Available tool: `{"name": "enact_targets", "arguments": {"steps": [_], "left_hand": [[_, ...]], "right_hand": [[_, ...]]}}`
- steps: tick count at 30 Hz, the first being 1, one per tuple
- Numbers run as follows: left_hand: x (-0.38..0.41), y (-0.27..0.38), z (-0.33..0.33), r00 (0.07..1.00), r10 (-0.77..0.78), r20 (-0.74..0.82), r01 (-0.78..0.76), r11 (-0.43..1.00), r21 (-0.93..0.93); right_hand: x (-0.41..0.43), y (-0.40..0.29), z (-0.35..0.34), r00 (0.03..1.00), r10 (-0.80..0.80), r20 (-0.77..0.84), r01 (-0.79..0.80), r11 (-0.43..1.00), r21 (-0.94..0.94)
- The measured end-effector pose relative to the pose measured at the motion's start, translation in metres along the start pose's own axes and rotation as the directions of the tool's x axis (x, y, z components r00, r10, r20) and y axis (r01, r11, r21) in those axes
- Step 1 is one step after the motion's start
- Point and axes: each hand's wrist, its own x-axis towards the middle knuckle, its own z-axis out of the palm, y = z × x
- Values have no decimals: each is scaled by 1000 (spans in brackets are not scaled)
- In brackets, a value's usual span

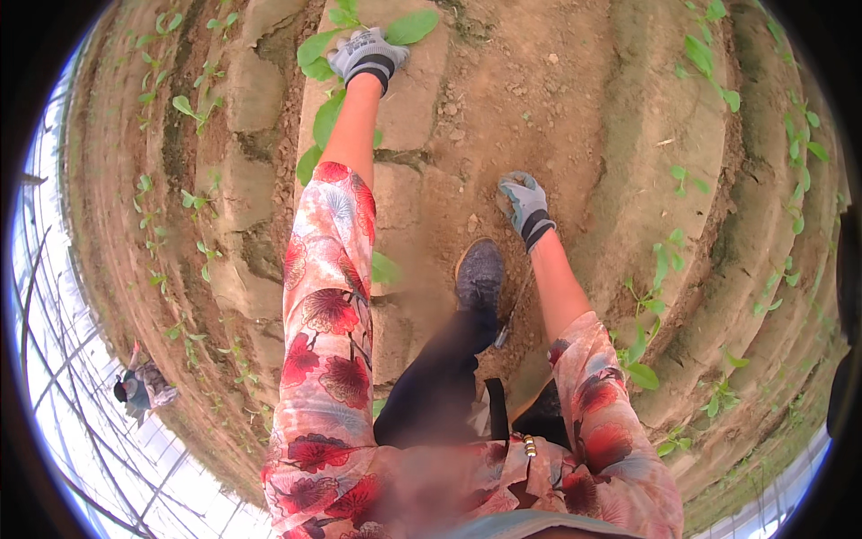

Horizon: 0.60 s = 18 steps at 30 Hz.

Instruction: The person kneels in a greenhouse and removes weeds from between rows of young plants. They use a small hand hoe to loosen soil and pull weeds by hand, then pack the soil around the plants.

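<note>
My left hand (369, 55), in a grey knit glove with a dark cuff, reaches far forward to a broad-leaved green seedling (412, 27). Its fingertips are among the leaves and partly hidden, so a grip on a stem cannot be made out. My right hand (525, 201), gloved alike, hovers over the bare soil furrow (532, 101) with its fingers curled inward. Whether it holds anything is unclear. A thin rod-like thing (515, 310) slants below the right wrist, beside my shoe; its upper end is hidden by the forearm.
Cracked soil beds (404, 87) run on both sides with rows of seedlings (195, 114) at left and more seedlings (704, 57) at right. My grey shoe (479, 269) stands in the furrow. Another person (141, 387) is far off at left, near the greenhouse frame (60, 377).
</note>
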Motion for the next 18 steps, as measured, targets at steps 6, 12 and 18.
{"name": "enact_targets", "arguments": {"steps": [6,12,18], "left_hand": [[-2,-41,-6,997,80,-17,-82,978,-193],[-7,-84,-5,998,-21,-57,5,965,-261],[-5,-127,4,1000,-5,9,10,802,-597]], "right_hand": [[-20,-64,85,982,-36,184,31,999,28],[-7,-92,191,922,-179,343,238,961,-140],[15,-85,236,915,-252,315,331,916,-228]]}}
